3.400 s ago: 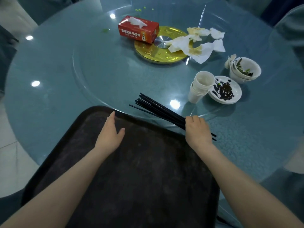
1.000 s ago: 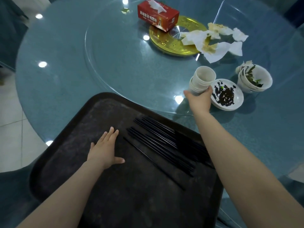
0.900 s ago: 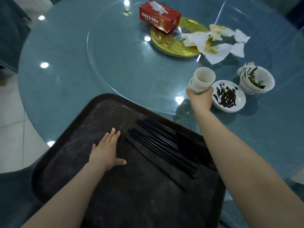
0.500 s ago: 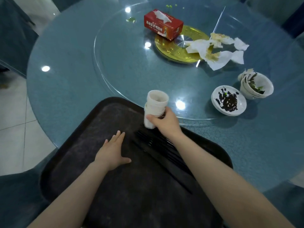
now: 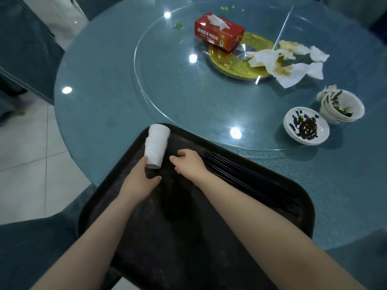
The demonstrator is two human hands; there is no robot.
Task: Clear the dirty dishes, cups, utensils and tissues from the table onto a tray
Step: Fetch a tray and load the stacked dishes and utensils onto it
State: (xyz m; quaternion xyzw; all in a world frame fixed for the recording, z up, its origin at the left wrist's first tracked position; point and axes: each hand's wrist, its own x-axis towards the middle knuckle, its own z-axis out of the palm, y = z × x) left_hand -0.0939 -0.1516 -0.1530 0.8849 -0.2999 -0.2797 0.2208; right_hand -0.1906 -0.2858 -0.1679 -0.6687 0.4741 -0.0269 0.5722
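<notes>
Blue glass table [image 5: 100, 84] carries my dark tray [image 5: 209, 237]. On its far left corner stands the white cup stack [image 5: 156, 146]; my left hand [image 5: 140, 180] touches its base, fingers straight. My right hand [image 5: 189, 163] hovers beside, loosely curled, over black chopsticks [image 5: 240, 172].

Round glass table [image 5: 100, 84]: black tray [image 5: 209, 248] bottom centre, dirty plate [image 5: 306, 129] and stacked bowls [image 5: 341, 109] right, turntable [image 5: 188, 91] centre.

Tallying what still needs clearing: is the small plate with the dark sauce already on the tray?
No. The small plate still sits on the glass table, well clear of the tray.
</notes>
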